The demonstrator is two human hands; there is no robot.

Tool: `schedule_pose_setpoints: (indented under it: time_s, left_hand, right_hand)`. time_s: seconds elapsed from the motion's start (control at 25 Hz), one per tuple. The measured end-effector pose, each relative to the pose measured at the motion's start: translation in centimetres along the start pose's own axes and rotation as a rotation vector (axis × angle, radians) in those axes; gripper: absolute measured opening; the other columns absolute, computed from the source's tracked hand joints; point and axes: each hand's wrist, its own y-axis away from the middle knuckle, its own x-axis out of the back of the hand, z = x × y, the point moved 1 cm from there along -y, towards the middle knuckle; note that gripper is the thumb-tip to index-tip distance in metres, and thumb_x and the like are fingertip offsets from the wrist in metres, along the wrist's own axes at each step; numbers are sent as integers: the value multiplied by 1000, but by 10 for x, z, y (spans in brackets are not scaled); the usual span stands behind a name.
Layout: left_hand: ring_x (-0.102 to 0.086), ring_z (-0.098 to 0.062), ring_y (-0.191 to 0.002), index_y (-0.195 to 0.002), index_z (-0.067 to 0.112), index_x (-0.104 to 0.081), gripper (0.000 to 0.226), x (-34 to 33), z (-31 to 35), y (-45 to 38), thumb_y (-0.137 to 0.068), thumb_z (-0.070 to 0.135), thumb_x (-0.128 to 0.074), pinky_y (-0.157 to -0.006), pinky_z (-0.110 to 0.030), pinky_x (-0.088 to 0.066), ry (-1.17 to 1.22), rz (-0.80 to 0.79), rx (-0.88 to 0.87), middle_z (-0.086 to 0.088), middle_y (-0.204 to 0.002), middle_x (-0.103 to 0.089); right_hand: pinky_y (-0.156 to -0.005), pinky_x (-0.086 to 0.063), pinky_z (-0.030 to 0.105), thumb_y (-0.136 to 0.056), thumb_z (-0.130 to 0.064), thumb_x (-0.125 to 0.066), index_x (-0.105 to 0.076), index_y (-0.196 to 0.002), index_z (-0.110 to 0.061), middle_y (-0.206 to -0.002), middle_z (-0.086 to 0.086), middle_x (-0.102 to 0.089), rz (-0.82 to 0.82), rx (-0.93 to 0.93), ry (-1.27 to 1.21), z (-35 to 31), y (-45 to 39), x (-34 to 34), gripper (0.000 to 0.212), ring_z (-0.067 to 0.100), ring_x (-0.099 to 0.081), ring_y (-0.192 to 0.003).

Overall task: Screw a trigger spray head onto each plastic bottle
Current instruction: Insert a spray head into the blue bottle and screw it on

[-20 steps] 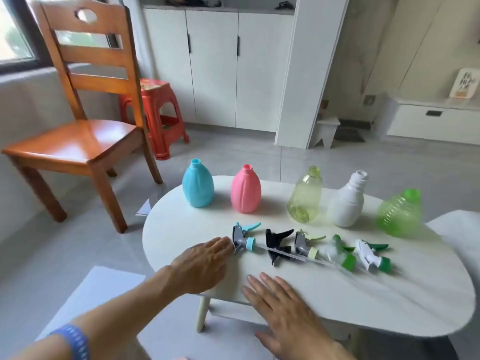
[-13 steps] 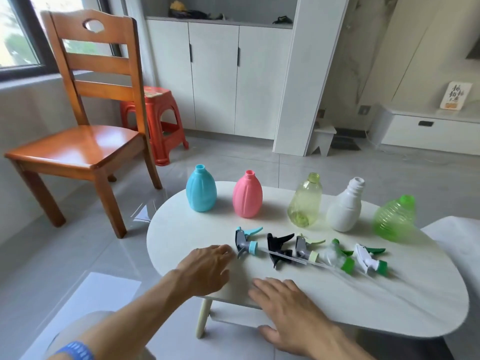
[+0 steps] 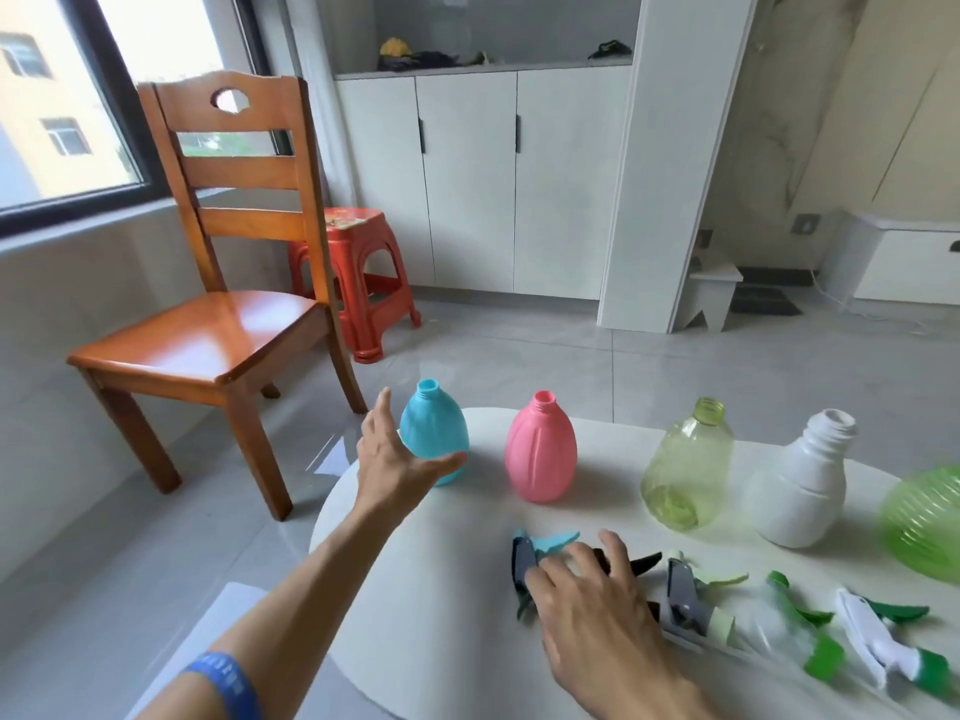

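Several uncapped bottles stand in a row on the white oval table [image 3: 447, 605]: blue [image 3: 436, 433], pink [image 3: 541, 454], clear yellow-green [image 3: 685, 470], white [image 3: 800, 491] and a blurred green one [image 3: 924, 527]. Trigger spray heads lie in a row in front of them. My left hand [image 3: 400, 459] is spread open just left of the blue bottle, thumb under its base. My right hand [image 3: 592, 600] rests fingers-apart over the blue-and-grey spray head [image 3: 530, 553] and the black one [image 3: 641, 561]. Grey-green [image 3: 685, 600], clear-green [image 3: 800, 631] and white-green [image 3: 883, 646] heads lie further right.
A wooden chair [image 3: 218, 304] stands on the floor to the left of the table, with a red plastic stool [image 3: 358, 278] behind it. White cabinets [image 3: 478, 179] and a small white step stool [image 3: 711, 298] are at the back.
My left hand has lifted off the table's near edge and reached forward to the blue bottle. My right hand has slid forward onto the leftmost spray heads. The view has moved closer.
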Motion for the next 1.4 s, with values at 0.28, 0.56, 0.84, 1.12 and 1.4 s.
schedule_pose_setpoints:
  time_s: [0.28,0.56,0.84,1.12,1.4]
  left_hand:
    - [-60,-28,-109,-130,38,-38,85,-22,-12,-15,-60,47,-86,-92,-48,-55,130,21,57,0,-120,-59]
    - [-56,-26,-104,-127,34,-39,84,11,13,15,-61,40,-90,-84,-47,-59,43,66,-10,-2,-115,-45]
    - [-60,-18,-93,-119,50,-36,84,25,56,113,-54,35,-88,-71,-39,-59,10,-42,-186,13,-106,-53]
    - [-50,-21,-97,-124,40,-39,82,2,54,127,-56,34,-84,-73,-34,-48,-192,-112,-305,14,-111,-50]
    - [-49,-21,-97,-127,38,-40,82,-7,59,132,-58,36,-84,-73,-31,-44,-173,-128,-365,14,-112,-51]
  right_hand:
    - [-82,-35,51,-68,-14,-38,-64,-88,-15,-76,6,-59,32,-14,47,-3,10,-15,32,31,-60,-69]
    - [-86,-49,41,-65,-3,-55,-60,-92,-22,-83,-4,-62,221,59,-249,-2,7,42,34,23,-55,-78]
    - [-101,-46,28,-89,13,-57,-62,-117,-20,-103,-6,-71,892,-423,-1741,72,0,144,44,12,-63,-103]
    - [-102,-44,39,-91,13,-50,-53,-127,-14,-103,1,-65,995,-559,-1958,102,8,123,45,25,-54,-108]
    - [-102,-43,37,-89,15,-52,-60,-116,-16,-106,3,-65,965,-506,-1966,98,11,112,42,21,-55,-107]
